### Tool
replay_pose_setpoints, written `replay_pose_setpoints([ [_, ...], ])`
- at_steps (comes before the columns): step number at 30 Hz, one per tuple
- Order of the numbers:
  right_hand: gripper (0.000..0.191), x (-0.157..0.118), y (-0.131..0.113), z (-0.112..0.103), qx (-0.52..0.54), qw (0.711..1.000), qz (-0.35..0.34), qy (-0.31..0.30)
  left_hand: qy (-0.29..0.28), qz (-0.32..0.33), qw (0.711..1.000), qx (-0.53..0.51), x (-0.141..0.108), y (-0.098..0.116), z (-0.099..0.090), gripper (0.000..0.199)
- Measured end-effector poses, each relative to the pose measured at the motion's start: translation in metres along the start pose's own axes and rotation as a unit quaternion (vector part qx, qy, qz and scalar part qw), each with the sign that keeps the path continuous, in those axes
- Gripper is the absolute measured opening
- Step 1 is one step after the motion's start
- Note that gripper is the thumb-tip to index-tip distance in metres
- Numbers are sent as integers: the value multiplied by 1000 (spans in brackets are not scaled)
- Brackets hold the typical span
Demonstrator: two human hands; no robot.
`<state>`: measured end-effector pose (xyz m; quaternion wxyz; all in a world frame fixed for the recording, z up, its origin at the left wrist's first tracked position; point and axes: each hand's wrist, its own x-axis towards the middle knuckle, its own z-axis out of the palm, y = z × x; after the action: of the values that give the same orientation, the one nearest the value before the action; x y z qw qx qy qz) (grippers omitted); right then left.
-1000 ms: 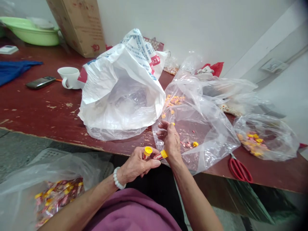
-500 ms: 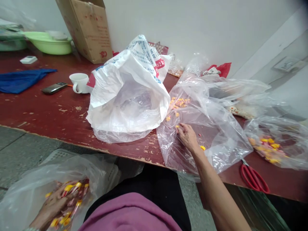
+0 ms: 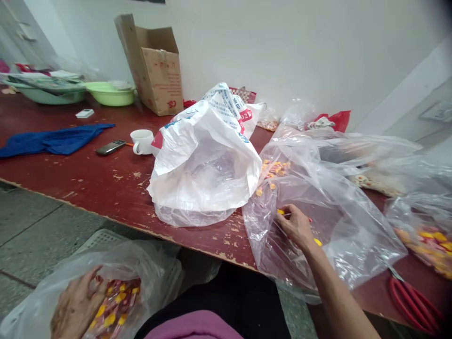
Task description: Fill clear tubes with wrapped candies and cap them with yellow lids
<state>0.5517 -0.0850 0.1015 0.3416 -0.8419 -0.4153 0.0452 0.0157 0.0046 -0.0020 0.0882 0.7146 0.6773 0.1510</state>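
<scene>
My right hand (image 3: 296, 226) is inside an open clear plastic bag (image 3: 261, 249) on the table. Its thumb and fingertips are closed on a small yellow piece (image 3: 280, 212). Another yellow piece (image 3: 318, 242) lies in the bag close to the wrist, and several more yellow-and-red pieces (image 3: 277, 168) are towards the back. Down at the left, my left hand (image 3: 79, 296) is in a second clear bag (image 3: 151, 263). Its fingers are curled near something small and reddish that I cannot make out. Beside it lies a heap of small red pieces with yellow ends (image 3: 118, 299).
A big white sack (image 3: 176, 183) stands open on the red table (image 3: 70, 174). Left of it are a white cup (image 3: 141, 141), a phone (image 3: 110, 148) and a blue cloth (image 3: 60, 141). Behind stands a carton (image 3: 162, 75). Red-handled scissors (image 3: 411, 301) lie at the right edge.
My left hand has drawn back and up from among the yellow-ended pieces to the bag's left side. My right hand still pinches a yellow piece. The view has shifted.
</scene>
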Motion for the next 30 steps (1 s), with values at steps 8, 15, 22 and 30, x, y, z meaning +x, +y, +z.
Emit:
replay_pose_setpoints([
  [8,31,-35,-30,-1,205,978,38,-24,95,312,936,-133,108,217,-53,28],
  [15,32,-75,-36,-12,341,935,81,-52,-23,365,931,-5,221,305,-10,27],
  [22,34,-88,-39,-21,409,904,124,-20,-32,430,902,4,214,301,-24,31],
  [30,25,-81,-109,5,443,896,3,11,-197,465,831,-233,67,296,-52,28],
])
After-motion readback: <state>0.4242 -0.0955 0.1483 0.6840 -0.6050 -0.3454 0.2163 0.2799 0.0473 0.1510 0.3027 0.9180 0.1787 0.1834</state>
